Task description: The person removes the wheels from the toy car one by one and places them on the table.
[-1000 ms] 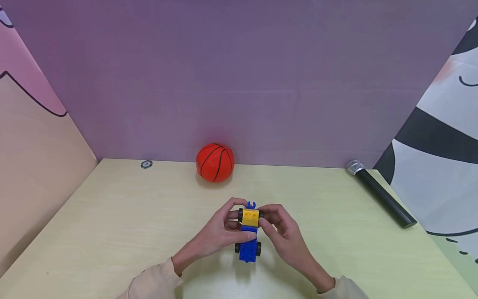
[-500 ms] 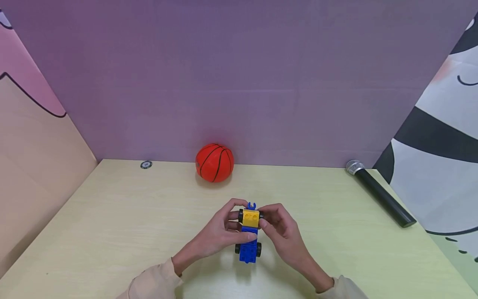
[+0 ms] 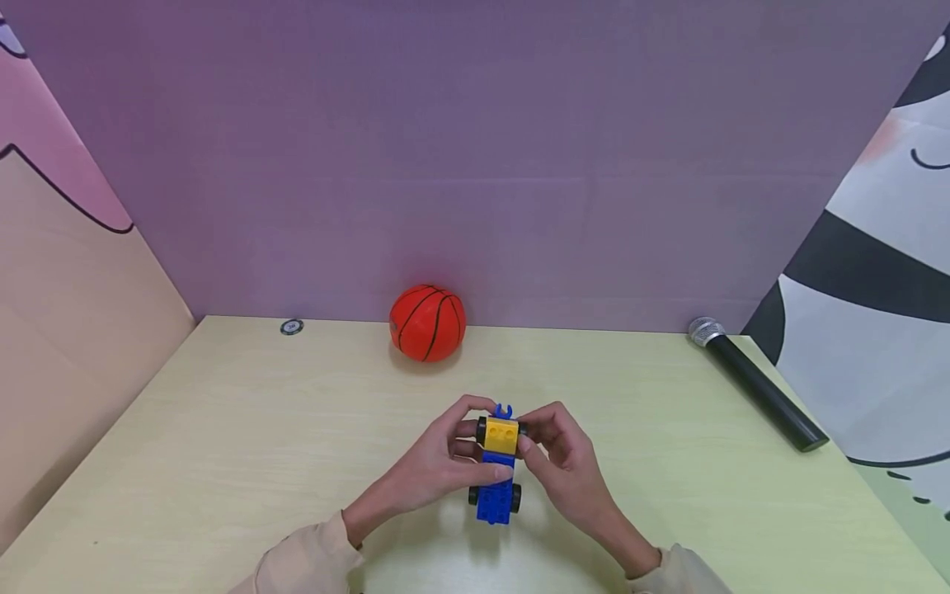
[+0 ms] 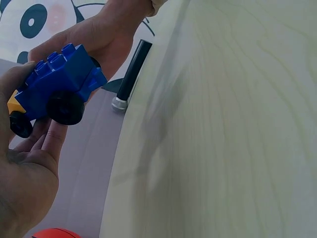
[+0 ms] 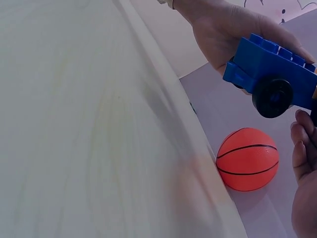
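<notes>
A toy car (image 3: 493, 500) of blue building blocks, with a yellow block (image 3: 501, 437) near its far end, is held up over the table between both hands. It has black wheels on both sides and a small blue hook at the far tip. My left hand (image 3: 439, 462) grips it from the left, thumb across the blue top and fingers underneath and by the far wheel. The right hand (image 3: 566, 466) pinches the far right wheel between thumb and fingers. In the left wrist view the car's blue body (image 4: 57, 74) shows studs and a black wheel (image 4: 65, 107), above the tabletop.
A red basketball-patterned ball (image 3: 428, 323) sits at the table's back edge. To its left lies a small round chip (image 3: 292, 327). A black microphone (image 3: 757, 386) with a silver head lies at the right. A purple panel (image 3: 475, 165) stands behind the table (image 3: 223, 445).
The toy car's far end has shifted slightly right and toward the person, both hands moving with it. Their grips look the same; the ball, chip and microphone stay in place.
</notes>
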`<state>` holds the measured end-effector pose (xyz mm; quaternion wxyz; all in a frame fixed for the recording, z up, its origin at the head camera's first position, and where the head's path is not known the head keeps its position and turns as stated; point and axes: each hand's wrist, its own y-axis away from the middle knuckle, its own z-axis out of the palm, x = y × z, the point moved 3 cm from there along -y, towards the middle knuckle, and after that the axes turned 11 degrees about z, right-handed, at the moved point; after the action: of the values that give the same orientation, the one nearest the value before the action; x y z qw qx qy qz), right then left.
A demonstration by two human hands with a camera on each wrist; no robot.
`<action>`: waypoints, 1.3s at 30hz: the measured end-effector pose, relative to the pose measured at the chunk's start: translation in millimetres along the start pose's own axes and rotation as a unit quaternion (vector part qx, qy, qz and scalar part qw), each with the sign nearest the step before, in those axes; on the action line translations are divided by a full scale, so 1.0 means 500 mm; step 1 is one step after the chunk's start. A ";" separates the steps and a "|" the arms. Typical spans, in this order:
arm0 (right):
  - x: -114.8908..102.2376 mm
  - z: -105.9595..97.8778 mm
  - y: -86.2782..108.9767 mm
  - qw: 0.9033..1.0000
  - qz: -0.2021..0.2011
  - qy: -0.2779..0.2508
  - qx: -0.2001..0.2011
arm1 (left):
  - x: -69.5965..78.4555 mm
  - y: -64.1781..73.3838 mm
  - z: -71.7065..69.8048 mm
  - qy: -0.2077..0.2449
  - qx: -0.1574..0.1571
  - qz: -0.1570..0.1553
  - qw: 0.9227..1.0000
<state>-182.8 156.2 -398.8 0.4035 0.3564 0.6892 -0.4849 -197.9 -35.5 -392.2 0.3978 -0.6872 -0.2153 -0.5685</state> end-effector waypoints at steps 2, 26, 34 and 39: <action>-0.001 0.000 -0.001 1.000 -0.003 -0.002 -0.001 | 0.000 0.000 0.001 0.002 0.000 -0.001 1.000; 0.003 0.015 0.011 0.999 -0.005 -0.028 0.041 | 0.001 0.001 0.007 0.016 0.001 -0.002 1.000; 0.004 0.018 0.014 0.998 -0.019 -0.024 0.046 | -0.002 0.002 0.008 0.006 0.000 -0.009 1.000; 0.005 0.017 0.014 0.999 -0.023 -0.016 0.044 | -0.003 0.003 0.008 -0.003 -0.005 -0.008 1.000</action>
<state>-175.6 150.1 -405.6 0.3873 0.3499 0.6689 -0.5293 -194.7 -32.9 -394.0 0.3892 -0.6894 -0.2190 -0.5703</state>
